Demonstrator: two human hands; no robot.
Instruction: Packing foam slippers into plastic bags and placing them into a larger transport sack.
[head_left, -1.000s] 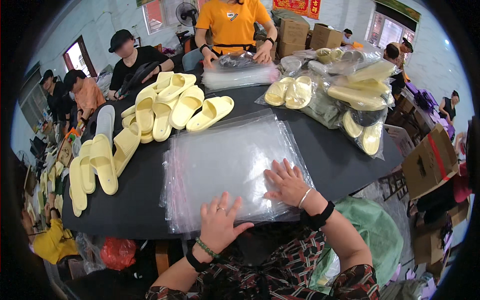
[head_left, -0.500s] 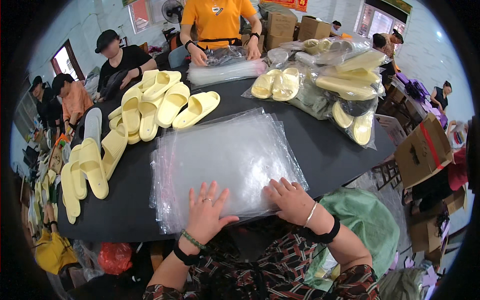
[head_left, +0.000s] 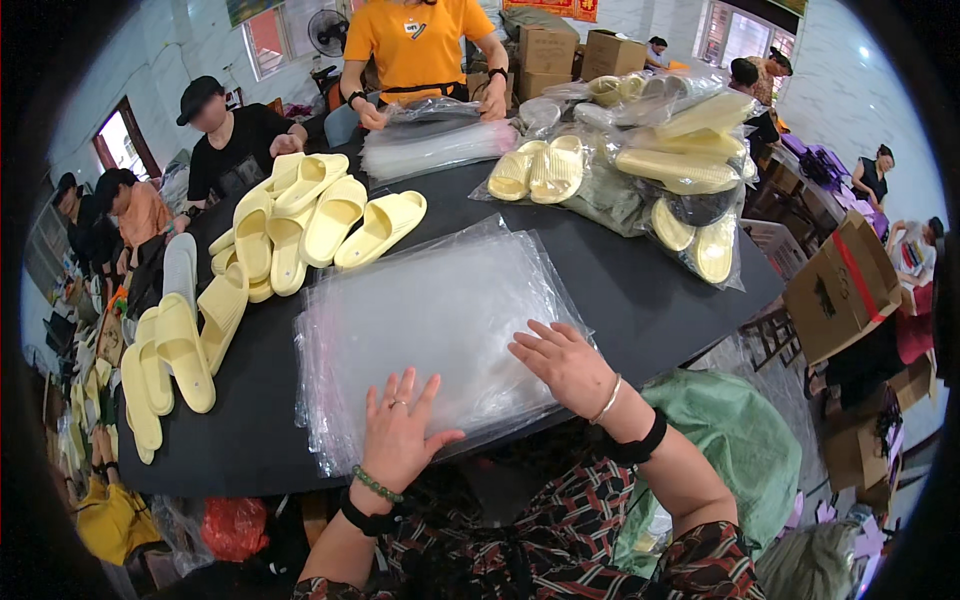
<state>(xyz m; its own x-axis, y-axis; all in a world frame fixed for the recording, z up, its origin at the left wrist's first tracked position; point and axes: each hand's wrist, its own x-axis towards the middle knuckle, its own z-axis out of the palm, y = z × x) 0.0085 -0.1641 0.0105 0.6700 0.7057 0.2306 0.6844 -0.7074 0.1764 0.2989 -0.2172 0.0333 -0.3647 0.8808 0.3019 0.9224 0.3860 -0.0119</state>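
On the far left, at ten o'clock from the wearer, loose yellow slippers point(head_left: 185, 357) are overlapping on a black table point(head_left: 235, 440). At least ten are showing; the pile is hiding an exact count. One grey slipper point(head_left: 181, 268) is lying among them.

At the near left corner of a stack of clear bags point(head_left: 420, 310), the left hand point(head_left: 395, 425) is spreading its fingers over the plastic, gripping nothing. The bags are stretching from it toward twelve and two o'clock, their slightly longer axis appearing to run from eight to two. This is one stack, its sheets too many to count.

At twelve, one co-worker point(head_left: 415, 45) in orange is standing behind a second bag stack point(head_left: 440, 152).

The right hand point(head_left: 563, 372) is reaching over the right edge, also empty and loosely splayed; whether every finger is touching is unclear. The bags are lying toward nine and ten from it. The left fingertips are sitting nearer their middle.

At one o'clock, bagged slippers point(head_left: 690, 172) are heaping up, at least two pairs showing. One green sack point(head_left: 735, 430) is slumping at four.
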